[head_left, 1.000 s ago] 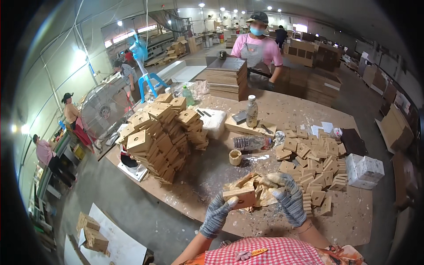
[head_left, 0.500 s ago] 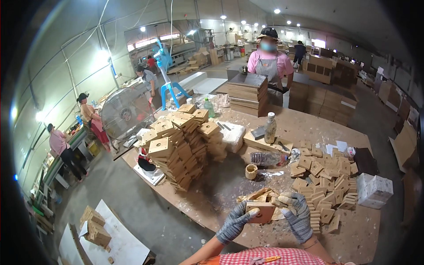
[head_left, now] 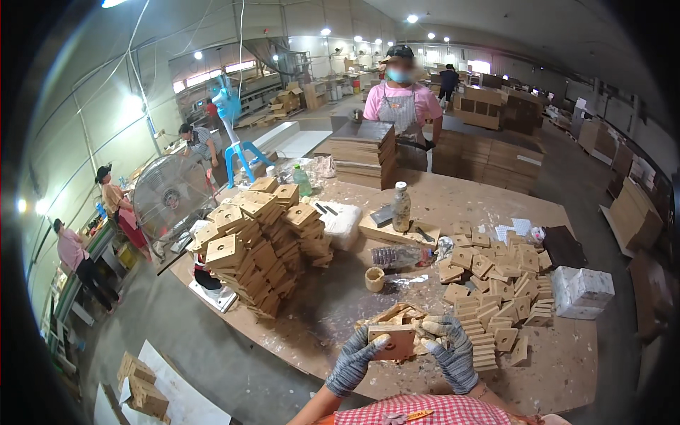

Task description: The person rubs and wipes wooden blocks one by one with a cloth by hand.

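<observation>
My left hand, in a grey glove, grips a small square wooden block by its left side, thumb on the front. The block is held tilted; its reddish-brown face shows a hole, with a pale edge above. At the block's right side my gloved right hand has its fingers bent together; what lies in them is hidden. A crumpled tan cloth or paper shows behind the block, between both hands. Right of my hands, several loose wooden blocks lie heaped on the worktable.
A tall, uneven stack of wooden blocks stands left. Beyond my hands are a small round pot, a plastic bottle lying down and an upright bottle. White wrapped packages sit right. Across the table, a person stands behind stacked boards.
The whole view has shifted, so the table and stacks appear farther left. Both hands keep their places around the block, which stays in my left hand.
</observation>
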Demonstrator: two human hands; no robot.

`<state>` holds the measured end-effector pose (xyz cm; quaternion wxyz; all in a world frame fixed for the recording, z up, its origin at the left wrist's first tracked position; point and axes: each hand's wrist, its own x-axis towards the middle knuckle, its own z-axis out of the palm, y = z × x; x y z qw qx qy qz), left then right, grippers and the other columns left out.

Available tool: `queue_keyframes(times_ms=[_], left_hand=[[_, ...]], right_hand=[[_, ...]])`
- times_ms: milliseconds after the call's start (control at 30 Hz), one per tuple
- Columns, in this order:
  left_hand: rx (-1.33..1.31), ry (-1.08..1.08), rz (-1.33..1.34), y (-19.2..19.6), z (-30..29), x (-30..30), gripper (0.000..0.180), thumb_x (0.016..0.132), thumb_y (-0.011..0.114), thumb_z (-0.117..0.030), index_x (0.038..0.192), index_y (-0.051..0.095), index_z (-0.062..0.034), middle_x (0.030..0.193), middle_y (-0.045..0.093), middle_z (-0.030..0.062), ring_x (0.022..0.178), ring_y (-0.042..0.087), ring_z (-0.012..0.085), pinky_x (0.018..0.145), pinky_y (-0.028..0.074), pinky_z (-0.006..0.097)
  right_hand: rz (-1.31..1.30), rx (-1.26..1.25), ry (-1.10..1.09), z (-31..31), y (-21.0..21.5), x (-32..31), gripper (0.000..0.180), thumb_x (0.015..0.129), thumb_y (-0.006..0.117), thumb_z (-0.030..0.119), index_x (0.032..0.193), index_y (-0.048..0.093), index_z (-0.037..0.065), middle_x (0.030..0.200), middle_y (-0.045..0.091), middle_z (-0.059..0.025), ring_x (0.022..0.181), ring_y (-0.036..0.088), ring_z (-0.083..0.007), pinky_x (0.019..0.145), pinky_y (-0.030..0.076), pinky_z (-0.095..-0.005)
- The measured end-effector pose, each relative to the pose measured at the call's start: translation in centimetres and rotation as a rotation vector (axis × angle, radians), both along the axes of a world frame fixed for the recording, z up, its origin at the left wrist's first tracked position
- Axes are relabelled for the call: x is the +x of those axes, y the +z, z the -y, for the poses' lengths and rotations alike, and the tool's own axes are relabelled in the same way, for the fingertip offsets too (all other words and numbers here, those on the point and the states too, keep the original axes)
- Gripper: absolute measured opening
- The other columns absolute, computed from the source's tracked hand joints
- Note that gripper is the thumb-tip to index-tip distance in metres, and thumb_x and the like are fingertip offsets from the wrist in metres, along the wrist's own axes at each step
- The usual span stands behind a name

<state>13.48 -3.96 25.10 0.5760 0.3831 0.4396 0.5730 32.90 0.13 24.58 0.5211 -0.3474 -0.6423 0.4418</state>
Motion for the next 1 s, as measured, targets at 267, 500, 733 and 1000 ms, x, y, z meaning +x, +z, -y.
queue_keyframes(times_ms=[267,500,733,1000], left_hand=[[-0.027,-0.054,-0.067,-0.6,-0.4,-0.1,0.033,0.083,0.064,-0.022,0.110,0.057,-0.0042,0.099,0.060,0.0014,0.090,0.054,0.0087,0.081,0.043,0.025],[-0.148,-0.130,0.031,0.2,-0.6,0.1,0.035,0.081,0.065,-0.022,0.109,0.057,-0.0036,0.098,0.060,0.0026,0.089,0.054,0.0100,0.079,0.044,0.025],[-0.072,-0.060,0.122,1.6,-3.8,1.8,0.037,0.082,0.060,-0.024,0.111,0.055,-0.0009,0.102,0.059,0.0052,0.095,0.056,0.0162,0.086,0.043,0.031],[-0.444,0.085,0.653,-11.6,-4.6,-0.9,0.042,0.086,0.057,-0.016,0.121,0.044,0.0018,0.113,0.055,0.0114,0.103,0.055,0.0235,0.091,0.045,0.038]], right_hand=[[0.095,0.012,-0.002,-0.3,-0.4,1.3,0.028,0.077,0.065,0.008,0.104,0.062,0.004,0.105,0.055,-0.0058,0.102,0.052,-0.0181,0.092,0.039,-0.0295],[0.477,0.157,-0.018,-1.3,-0.7,2.1,0.031,0.074,0.067,0.012,0.104,0.063,0.009,0.099,0.057,-0.0086,0.099,0.052,-0.0233,0.092,0.040,-0.0331],[-0.071,-0.301,-0.016,-0.8,-2.3,2.5,0.034,0.082,0.062,0.017,0.113,0.056,0.004,0.106,0.057,-0.0066,0.099,0.053,-0.0171,0.088,0.043,-0.0290],[-0.153,-0.571,-0.091,-1.8,-5.6,3.8,0.035,0.087,0.057,0.021,0.115,0.054,0.000,0.105,0.059,-0.0082,0.098,0.055,-0.0128,0.086,0.046,-0.0235]])
